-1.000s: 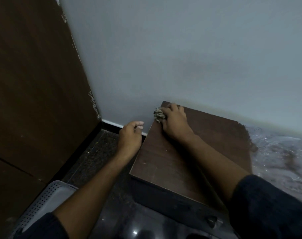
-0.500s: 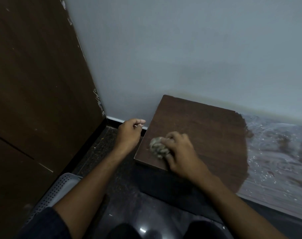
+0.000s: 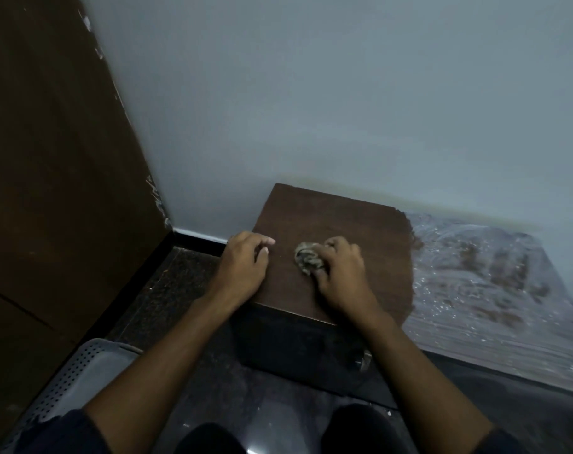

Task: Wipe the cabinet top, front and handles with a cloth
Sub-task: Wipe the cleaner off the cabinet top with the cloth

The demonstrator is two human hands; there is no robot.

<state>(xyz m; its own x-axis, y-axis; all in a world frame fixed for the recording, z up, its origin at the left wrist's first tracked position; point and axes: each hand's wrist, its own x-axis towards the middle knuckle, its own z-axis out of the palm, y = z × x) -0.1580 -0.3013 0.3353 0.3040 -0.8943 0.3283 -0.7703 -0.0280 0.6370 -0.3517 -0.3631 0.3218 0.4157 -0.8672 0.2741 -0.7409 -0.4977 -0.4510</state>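
A low dark-brown cabinet (image 3: 331,211) stands against the pale wall, its flat top facing me. My right hand (image 3: 342,273) presses a crumpled grey cloth (image 3: 307,257) onto the middle of the top. My left hand (image 3: 242,267) rests on the top's left edge, fingers loosely curled and holding nothing. The dark front face (image 3: 295,348) lies in shadow below the near edge. A round metal knob (image 3: 363,360) shows on it beside my right forearm.
A tall brown wooden panel (image 3: 56,178) fills the left side. A perforated grey basket (image 3: 79,385) sits at the lower left on the dark speckled floor (image 3: 167,290). To the cabinet's right lies a plastic-wrapped surface (image 3: 485,290). My knees are at the bottom edge.
My right hand slid the cloth from the top's back left corner to the near left edge, then toward the middle. My left hand came from beside the cabinet onto its left edge.
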